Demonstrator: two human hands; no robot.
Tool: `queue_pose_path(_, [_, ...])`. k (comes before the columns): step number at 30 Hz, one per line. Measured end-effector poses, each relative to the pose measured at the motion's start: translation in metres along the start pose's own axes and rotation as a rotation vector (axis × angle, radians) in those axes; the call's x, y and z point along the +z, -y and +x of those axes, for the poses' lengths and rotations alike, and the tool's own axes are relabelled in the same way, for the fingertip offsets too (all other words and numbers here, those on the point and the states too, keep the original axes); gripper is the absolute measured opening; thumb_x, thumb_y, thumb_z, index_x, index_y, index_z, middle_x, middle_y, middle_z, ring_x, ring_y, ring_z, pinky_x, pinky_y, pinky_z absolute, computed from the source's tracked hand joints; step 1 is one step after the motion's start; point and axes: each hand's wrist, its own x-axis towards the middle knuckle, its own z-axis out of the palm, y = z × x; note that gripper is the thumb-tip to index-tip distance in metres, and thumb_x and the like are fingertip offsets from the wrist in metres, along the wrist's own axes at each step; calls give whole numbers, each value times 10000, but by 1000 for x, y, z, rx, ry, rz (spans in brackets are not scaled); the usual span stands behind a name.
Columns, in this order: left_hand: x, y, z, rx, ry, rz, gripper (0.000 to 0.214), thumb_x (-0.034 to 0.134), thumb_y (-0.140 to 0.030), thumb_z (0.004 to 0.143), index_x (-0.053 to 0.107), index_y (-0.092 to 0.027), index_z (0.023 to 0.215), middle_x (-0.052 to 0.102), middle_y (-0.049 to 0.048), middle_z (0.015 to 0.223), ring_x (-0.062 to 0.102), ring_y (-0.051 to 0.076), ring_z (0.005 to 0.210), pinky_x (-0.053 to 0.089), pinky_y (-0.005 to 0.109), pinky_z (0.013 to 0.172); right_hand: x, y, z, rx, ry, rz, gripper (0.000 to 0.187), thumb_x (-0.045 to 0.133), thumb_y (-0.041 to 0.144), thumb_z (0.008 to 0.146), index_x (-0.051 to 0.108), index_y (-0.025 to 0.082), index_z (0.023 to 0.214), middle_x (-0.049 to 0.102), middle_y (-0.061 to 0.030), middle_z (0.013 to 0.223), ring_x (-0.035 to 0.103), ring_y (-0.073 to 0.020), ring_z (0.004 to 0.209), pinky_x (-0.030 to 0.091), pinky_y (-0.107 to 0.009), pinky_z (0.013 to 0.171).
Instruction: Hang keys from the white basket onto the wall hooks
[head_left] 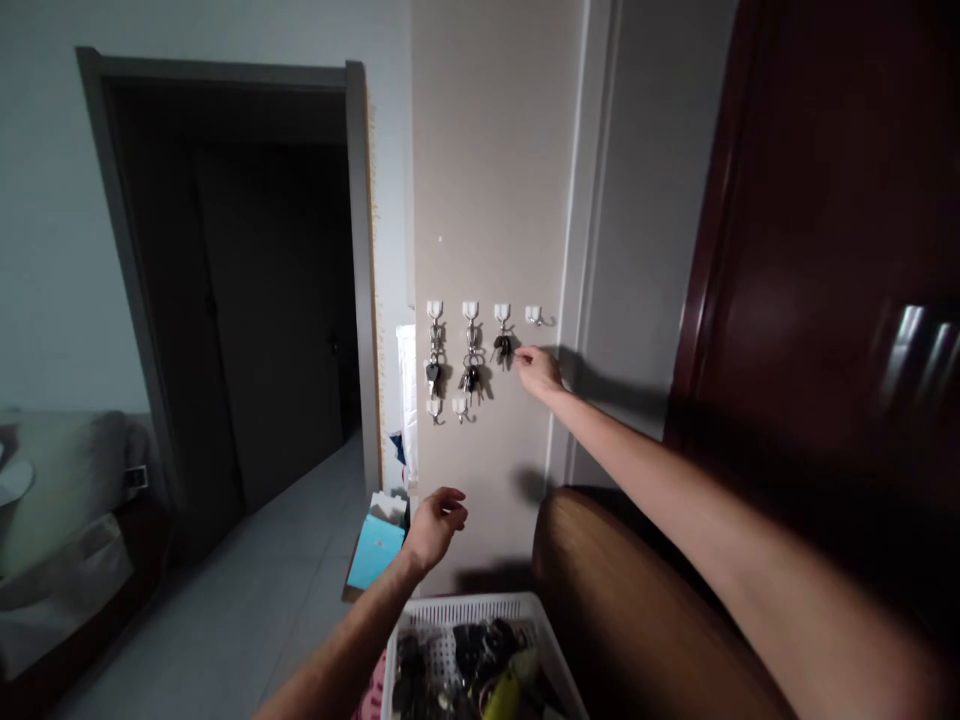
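My right hand (539, 370) reaches to the wall, its fingers closed in a pinch just beside a bunch of keys (502, 348) on the third upper hook (502, 312). Whether the fingertips touch these keys, or hold anything small, I cannot tell. Two longer key bunches hang to the left, the first key bunch (433, 372) and the second key bunch (470, 378). A fourth upper hook (533, 314) on the right carries nothing. Lower down, my left hand (435, 528) hovers with loosely curled fingers apart, holding nothing visible, above a white plastic basket (480, 606).
Dark items and a yellow-green object (504, 694) lie in the basket. Two lower hooks (435, 408) are on the wall. A brown rounded surface (600, 570) stands at right, beside a dark red door (817, 220). A blue box (377, 550) and a doorway (277, 280) are left.
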Motion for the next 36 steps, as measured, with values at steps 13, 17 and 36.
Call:
queue_pose_path(13, [-17, 72, -60, -89, 93, 591, 254, 427, -168, 595, 532, -147, 826, 565, 26, 729, 483, 98, 608, 369, 195, 577, 5, -62, -236, -199, 1070, -99, 185, 419, 199, 601, 585, 169, 676, 589, -3, 620, 503, -108, 559, 349, -202, 514])
queue_pose_path(17, [-17, 78, -68, -21, 151, 790, 265, 401, -140, 601, 550, -192, 813, 573, 16, 773, 492, 123, 694, 358, 212, 641, 5, -66, -244, -275, 1162, -162, 201, 441, 207, 586, 587, 181, 721, 591, -10, 652, 502, -119, 584, 340, -203, 520])
queue_pose_path(36, [-31, 87, -71, 118, 600, 1024, 344, 435, -69, 491, 558, -199, 785, 526, 29, 910, 423, 174, 879, 298, 246, 793, 15, -76, -255, -397, 1356, -342, 281, 578, 256, 409, 571, 210, 686, 546, 0, 676, 467, -139, 633, 289, -206, 493])
